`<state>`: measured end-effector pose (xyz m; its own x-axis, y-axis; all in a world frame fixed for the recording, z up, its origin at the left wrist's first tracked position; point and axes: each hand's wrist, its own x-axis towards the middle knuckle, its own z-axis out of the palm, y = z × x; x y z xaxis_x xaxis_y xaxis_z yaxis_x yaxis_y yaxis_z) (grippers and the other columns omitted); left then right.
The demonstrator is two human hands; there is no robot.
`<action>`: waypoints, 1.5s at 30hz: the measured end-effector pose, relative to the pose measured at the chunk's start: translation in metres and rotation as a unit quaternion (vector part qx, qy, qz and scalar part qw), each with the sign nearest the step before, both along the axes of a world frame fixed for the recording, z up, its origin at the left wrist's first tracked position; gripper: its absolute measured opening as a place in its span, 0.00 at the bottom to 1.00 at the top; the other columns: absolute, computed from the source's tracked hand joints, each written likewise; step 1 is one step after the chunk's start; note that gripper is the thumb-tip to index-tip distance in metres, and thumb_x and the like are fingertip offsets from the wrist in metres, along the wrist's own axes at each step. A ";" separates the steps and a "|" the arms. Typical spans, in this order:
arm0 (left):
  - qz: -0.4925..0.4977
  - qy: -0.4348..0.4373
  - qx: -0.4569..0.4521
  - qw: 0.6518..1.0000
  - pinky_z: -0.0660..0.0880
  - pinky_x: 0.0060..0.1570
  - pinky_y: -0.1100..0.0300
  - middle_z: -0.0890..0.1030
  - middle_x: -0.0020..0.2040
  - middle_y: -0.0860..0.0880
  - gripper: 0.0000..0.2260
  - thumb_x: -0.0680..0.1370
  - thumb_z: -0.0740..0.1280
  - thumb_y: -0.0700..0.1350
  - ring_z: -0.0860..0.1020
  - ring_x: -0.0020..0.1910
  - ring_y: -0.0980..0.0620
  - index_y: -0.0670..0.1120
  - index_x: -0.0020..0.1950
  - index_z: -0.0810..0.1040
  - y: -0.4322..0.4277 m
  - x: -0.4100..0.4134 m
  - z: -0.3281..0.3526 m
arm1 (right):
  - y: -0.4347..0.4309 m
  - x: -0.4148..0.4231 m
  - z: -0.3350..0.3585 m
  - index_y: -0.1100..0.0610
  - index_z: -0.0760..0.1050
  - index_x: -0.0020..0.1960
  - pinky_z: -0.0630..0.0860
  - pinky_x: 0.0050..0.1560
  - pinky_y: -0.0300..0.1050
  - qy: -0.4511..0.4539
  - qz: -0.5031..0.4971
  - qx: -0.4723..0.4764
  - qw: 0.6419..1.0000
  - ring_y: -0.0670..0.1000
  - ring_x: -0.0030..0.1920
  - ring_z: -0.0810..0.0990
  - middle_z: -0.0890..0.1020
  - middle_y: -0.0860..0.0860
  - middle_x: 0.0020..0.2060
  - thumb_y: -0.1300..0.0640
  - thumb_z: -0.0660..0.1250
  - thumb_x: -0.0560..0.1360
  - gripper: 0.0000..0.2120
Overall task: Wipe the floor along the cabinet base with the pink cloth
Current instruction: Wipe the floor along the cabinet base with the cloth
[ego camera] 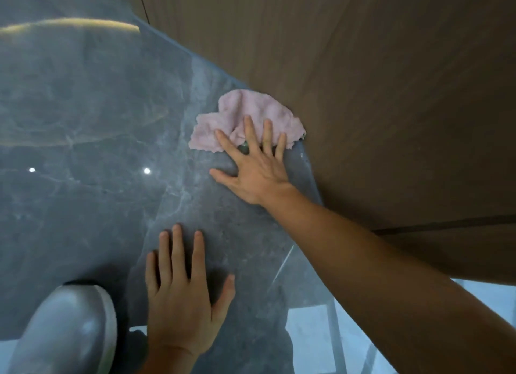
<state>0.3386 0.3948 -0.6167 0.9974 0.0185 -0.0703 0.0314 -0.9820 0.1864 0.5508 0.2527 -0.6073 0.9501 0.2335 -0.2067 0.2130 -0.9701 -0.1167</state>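
Currently mid-wipe: right hand point(252, 168) spread flat, fingertips pinning pink cloth point(245, 119) to floor point(97, 116), hard against cabinet base point(310, 153) just beyond. Left hand point(181, 295) splayed, bracing, holding nothing. Possibly debris under fingers. Stretch nearer wrist apparently unwiped.
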 end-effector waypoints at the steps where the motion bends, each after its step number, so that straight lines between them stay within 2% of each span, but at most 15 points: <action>1: -0.002 -0.005 0.001 1.000 0.56 0.75 0.36 0.61 0.79 0.34 0.37 0.76 0.54 0.65 0.59 0.78 0.34 0.42 0.76 0.66 0.001 0.000 -0.001 | 0.006 0.014 -0.002 0.33 0.39 0.75 0.33 0.70 0.73 0.003 -0.014 -0.003 1.000 0.68 0.75 0.31 0.36 0.55 0.79 0.23 0.48 0.69 0.39; 5: -0.010 0.001 0.006 1.000 0.53 0.77 0.37 0.59 0.79 0.35 0.38 0.75 0.55 0.66 0.58 0.79 0.34 0.43 0.77 0.64 0.001 0.000 -0.006 | 0.057 0.067 -0.002 0.31 0.39 0.74 0.27 0.65 0.75 0.023 -0.085 -0.003 0.996 0.77 0.71 0.31 0.36 0.54 0.79 0.19 0.46 0.64 0.42; 8: -0.012 -0.009 0.002 1.000 0.54 0.76 0.37 0.60 0.79 0.35 0.38 0.74 0.58 0.65 0.58 0.79 0.34 0.42 0.77 0.65 0.000 -0.001 -0.007 | 0.085 0.080 0.004 0.31 0.41 0.75 0.31 0.65 0.76 0.027 -0.109 -0.007 0.994 0.80 0.69 0.34 0.40 0.55 0.79 0.20 0.47 0.65 0.42; 10: -0.013 -0.012 0.000 1.000 0.54 0.77 0.37 0.60 0.79 0.35 0.38 0.74 0.59 0.65 0.57 0.79 0.35 0.42 0.77 0.65 0.000 -0.001 -0.009 | 0.080 0.083 0.009 0.31 0.44 0.75 0.35 0.66 0.76 0.002 -0.090 -0.028 0.996 0.78 0.71 0.39 0.43 0.55 0.80 0.21 0.48 0.66 0.40; 13: -0.009 -0.005 0.005 1.000 0.53 0.77 0.38 0.58 0.80 0.36 0.38 0.74 0.58 0.65 0.56 0.80 0.35 0.43 0.78 0.63 0.000 -0.002 -0.009 | 0.053 0.082 0.015 0.30 0.49 0.74 0.44 0.65 0.79 -0.013 -0.060 -0.046 0.997 0.73 0.72 0.47 0.49 0.49 0.79 0.22 0.48 0.67 0.37; 16: -0.005 0.002 -0.001 1.000 0.54 0.77 0.38 0.58 0.80 0.37 0.38 0.74 0.57 0.65 0.55 0.80 0.36 0.43 0.78 0.62 -0.001 -0.003 -0.008 | 0.037 0.071 0.019 0.31 0.49 0.74 0.48 0.62 0.81 0.004 -0.072 -0.048 0.996 0.69 0.72 0.47 0.49 0.46 0.79 0.23 0.48 0.67 0.37; 20: 0.001 0.008 0.000 1.000 0.53 0.77 0.38 0.59 0.80 0.36 0.37 0.74 0.55 0.64 0.56 0.79 0.35 0.43 0.78 0.63 0.000 -0.003 -0.006 | 0.016 0.034 0.017 0.32 0.46 0.75 0.45 0.64 0.80 0.027 -0.108 -0.019 0.994 0.71 0.73 0.43 0.44 0.49 0.80 0.22 0.48 0.67 0.38; 26: 0.003 0.019 0.013 1.000 0.51 0.77 0.39 0.57 0.80 0.36 0.36 0.76 0.52 0.65 0.53 0.80 0.36 0.43 0.78 0.61 -0.001 -0.002 -0.003 | -0.020 -0.069 0.018 0.33 0.47 0.75 0.39 0.67 0.76 0.044 -0.119 0.017 0.992 0.69 0.74 0.41 0.43 0.52 0.79 0.22 0.50 0.67 0.39; 30: 0.005 0.010 0.007 1.000 0.49 0.78 0.40 0.55 0.81 0.37 0.36 0.76 0.52 0.65 0.51 0.81 0.38 0.46 0.79 0.58 0.001 -0.003 -0.008 | -0.031 -0.135 0.022 0.34 0.37 0.75 0.41 0.68 0.77 0.107 -0.130 -0.008 0.986 0.72 0.74 0.39 0.34 0.54 0.78 0.22 0.48 0.68 0.41; 34: 0.002 -0.031 0.010 0.999 0.51 0.77 0.39 0.58 0.80 0.36 0.35 0.77 0.53 0.65 0.55 0.80 0.37 0.46 0.79 0.58 0.000 -0.003 -0.013 | -0.050 -0.196 0.026 0.33 0.37 0.74 0.42 0.69 0.75 0.122 -0.133 0.005 0.984 0.70 0.74 0.41 0.34 0.53 0.78 0.22 0.48 0.68 0.41; 38: -0.008 -0.027 0.023 0.999 0.52 0.76 0.38 0.57 0.79 0.34 0.36 0.77 0.52 0.66 0.54 0.79 0.35 0.46 0.79 0.55 0.001 -0.003 -0.015 | -0.079 -0.244 0.031 0.33 0.41 0.75 0.45 0.71 0.74 0.102 -0.084 -0.008 0.991 0.69 0.76 0.45 0.42 0.54 0.80 0.22 0.47 0.68 0.40; 41: -0.009 -0.032 0.030 0.999 0.51 0.76 0.37 0.56 0.79 0.34 0.38 0.76 0.51 0.67 0.54 0.79 0.35 0.45 0.79 0.54 0.000 -0.001 -0.018 | -0.116 -0.269 0.024 0.33 0.43 0.75 0.50 0.70 0.75 0.084 -0.012 -0.005 0.996 0.71 0.75 0.49 0.45 0.53 0.80 0.25 0.52 0.69 0.38; 45: -0.013 -0.042 0.033 0.999 0.52 0.75 0.36 0.56 0.79 0.34 0.38 0.76 0.52 0.67 0.54 0.79 0.34 0.45 0.79 0.54 0.001 -0.001 -0.020 | -0.192 -0.280 0.018 0.32 0.46 0.75 0.53 0.70 0.76 0.075 0.098 -0.040 0.992 0.73 0.72 0.59 0.59 0.53 0.78 0.27 0.53 0.71 0.36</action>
<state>0.3372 0.3962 -0.6369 0.9999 -0.0048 0.0138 -0.0064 -0.9924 0.1229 0.2704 0.0609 -0.5898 0.8451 0.3883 -0.3674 0.3849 -0.9189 -0.0859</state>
